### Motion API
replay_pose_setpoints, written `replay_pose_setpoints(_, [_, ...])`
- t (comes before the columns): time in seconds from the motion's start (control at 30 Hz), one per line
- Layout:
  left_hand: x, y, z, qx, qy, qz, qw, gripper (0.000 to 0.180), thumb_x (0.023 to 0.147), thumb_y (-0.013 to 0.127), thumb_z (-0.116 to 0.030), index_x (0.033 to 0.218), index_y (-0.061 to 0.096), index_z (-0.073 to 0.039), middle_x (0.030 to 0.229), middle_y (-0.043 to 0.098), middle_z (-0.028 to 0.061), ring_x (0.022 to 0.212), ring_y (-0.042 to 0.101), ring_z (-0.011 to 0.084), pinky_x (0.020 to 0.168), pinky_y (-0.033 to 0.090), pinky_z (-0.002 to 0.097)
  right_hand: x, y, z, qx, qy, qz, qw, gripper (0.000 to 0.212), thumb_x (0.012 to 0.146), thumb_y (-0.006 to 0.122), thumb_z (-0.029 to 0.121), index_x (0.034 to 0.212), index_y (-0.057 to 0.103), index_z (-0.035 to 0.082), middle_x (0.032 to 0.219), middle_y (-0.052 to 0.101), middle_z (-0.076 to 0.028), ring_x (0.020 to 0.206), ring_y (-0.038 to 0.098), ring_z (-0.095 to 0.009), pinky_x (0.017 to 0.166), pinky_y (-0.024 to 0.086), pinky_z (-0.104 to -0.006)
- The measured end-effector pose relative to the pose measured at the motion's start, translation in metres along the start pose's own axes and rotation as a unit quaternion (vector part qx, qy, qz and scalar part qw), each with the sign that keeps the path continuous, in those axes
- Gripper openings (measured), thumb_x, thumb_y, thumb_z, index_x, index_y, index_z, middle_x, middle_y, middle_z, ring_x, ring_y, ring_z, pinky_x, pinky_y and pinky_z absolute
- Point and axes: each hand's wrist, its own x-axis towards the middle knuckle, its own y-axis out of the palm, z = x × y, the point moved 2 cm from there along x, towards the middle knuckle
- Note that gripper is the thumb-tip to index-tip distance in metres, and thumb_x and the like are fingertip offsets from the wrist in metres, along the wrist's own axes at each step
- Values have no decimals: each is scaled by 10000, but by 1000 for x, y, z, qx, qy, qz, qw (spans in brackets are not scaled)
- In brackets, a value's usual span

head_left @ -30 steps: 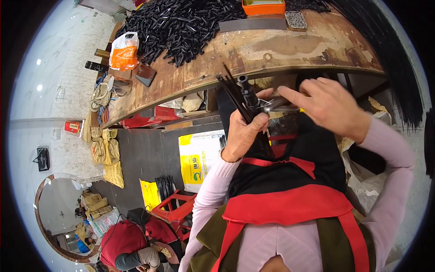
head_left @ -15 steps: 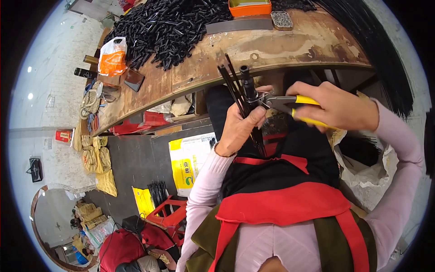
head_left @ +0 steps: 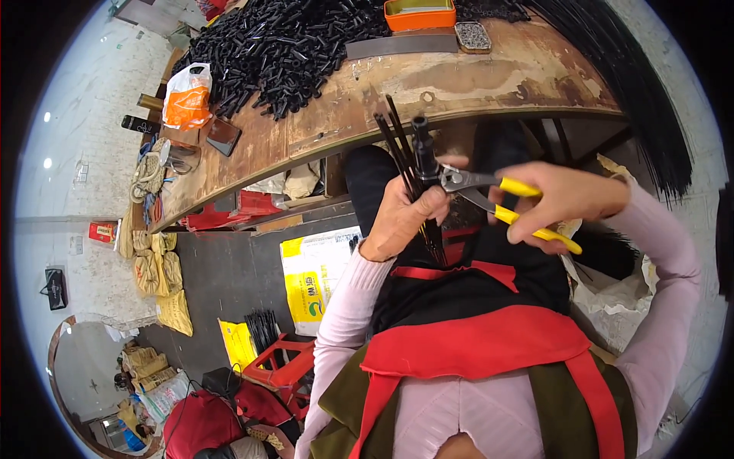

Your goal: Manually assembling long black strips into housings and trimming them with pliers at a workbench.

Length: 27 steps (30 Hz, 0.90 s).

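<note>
Left hand point(head_left: 401, 218) clenched around a bundle of thin black rods point(head_left: 409, 164) with a short black tube point(head_left: 423, 149) on top, held below the workbench edge point(head_left: 321, 138). Right hand point(head_left: 562, 200) grips yellow-handled pliers point(head_left: 501, 200) — absent a second ago, now with the nose at the tube's base. Bundle stands more upright than before.

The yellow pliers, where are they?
In the head view, the pliers are right of centre in the right hand, just below the bench edge. Their tips meet the black tube and rods that the left hand holds.
</note>
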Motion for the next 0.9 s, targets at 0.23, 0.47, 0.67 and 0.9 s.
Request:
replay_pose_setpoints(0.23, [5, 3, -5, 79, 44, -37, 995, 516, 960, 627, -317, 1326, 511, 27, 709, 524, -18, 628, 473, 68, 593, 379, 217, 4, 2, -12, -439, -317, -350, 764, 307, 878, 658, 209, 1042, 505, -1, 690, 567, -164, 720, 603, -391, 667, 478, -385])
replay_pose_setpoints(0.47, [6, -2, -2, 7, 18, -35, 999, 466, 984, 585, -306, 1299, 523, 31, 654, 483, -25, 597, 459, 70, 608, 416, 227, 26, 12, -26, 119, -22, -11, 993, 471, 1031, 395, 442, 861, 547, 30, 614, 551, -53, 484, 542, -123, 460, 433, -248])
replay_pose_setpoints(0.67, [8, -3, -1, 66, 19, -47, 997, 433, 994, 568, -297, 1268, 535, 36, 656, 490, -22, 596, 465, 72, 608, 417, 229, 49, 37, -64, 176, -120, -48, 976, 438, 1041, 376, 424, 903, 533, 39, 673, 559, -41, 521, 542, -106, 501, 434, -237])
replay_pose_setpoints(0.9, [9, -9, 3, 19, 23, -28, 999, 447, 998, 569, -280, 1292, 494, 46, 672, 396, -50, 581, 349, 53, 539, 303, 215, 18, 2, -23, -41, -133, -134, 981, 325, 991, 540, 337, 997, 580, 15, 661, 589, -49, 521, 575, -112, 476, 452, -249])
